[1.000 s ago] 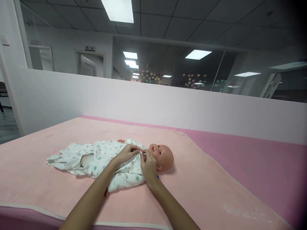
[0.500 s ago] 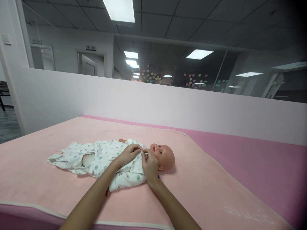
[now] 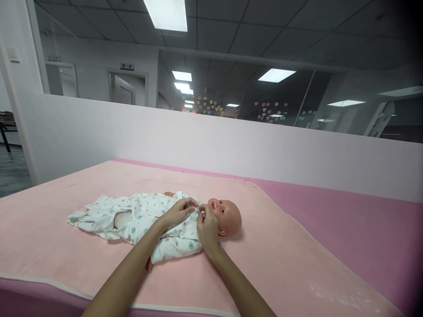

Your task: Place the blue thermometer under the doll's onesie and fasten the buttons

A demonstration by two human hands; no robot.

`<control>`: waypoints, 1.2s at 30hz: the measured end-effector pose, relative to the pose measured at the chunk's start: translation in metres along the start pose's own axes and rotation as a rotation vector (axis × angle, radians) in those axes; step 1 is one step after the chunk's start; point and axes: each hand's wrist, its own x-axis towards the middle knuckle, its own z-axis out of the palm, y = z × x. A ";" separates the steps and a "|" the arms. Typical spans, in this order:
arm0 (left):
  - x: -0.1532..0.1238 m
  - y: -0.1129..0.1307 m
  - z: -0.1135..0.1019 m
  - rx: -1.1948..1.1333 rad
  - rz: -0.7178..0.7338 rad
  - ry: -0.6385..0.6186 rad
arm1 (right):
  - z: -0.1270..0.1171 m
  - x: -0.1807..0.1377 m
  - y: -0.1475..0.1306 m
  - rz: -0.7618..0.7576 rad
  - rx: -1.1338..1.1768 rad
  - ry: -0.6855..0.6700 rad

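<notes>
I see a bald plastic baby doll [image 3: 228, 215] lying on its back mid-way across the pale pink blanket [image 3: 280, 264], head to my right. My left hand [image 3: 178, 212] and right hand [image 3: 207, 227] both pinch the collar of its white printed cotton romper [image 3: 145, 215], just below the doll's chin. Fabric looks soft, thin, light; best held at the placket edges. No readable labels or writing.

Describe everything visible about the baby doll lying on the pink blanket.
The bald, plastic-looking baby doll lies on its back on the pale pink blanket, head to the right, mouth open. It wears a white patterned romper, whose legs trail left. The left hand and right hand pinch the romper's fabric at the neckline, beside the chin.
</notes>
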 end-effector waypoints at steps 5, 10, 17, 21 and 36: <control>-0.001 0.002 -0.003 -0.030 -0.015 -0.044 | -0.002 0.000 -0.003 0.040 0.060 -0.009; 0.000 0.000 -0.004 -0.004 -0.005 -0.068 | -0.002 0.000 -0.004 0.063 0.094 -0.020; 0.000 -0.005 -0.001 0.041 0.048 -0.033 | -0.003 0.001 -0.004 0.071 0.121 -0.045; 0.001 -0.008 -0.002 -0.006 0.053 -0.059 | -0.003 0.001 -0.006 0.126 0.168 -0.048; 0.001 -0.009 -0.001 -0.089 0.009 -0.065 | -0.007 0.002 -0.011 0.105 0.136 -0.051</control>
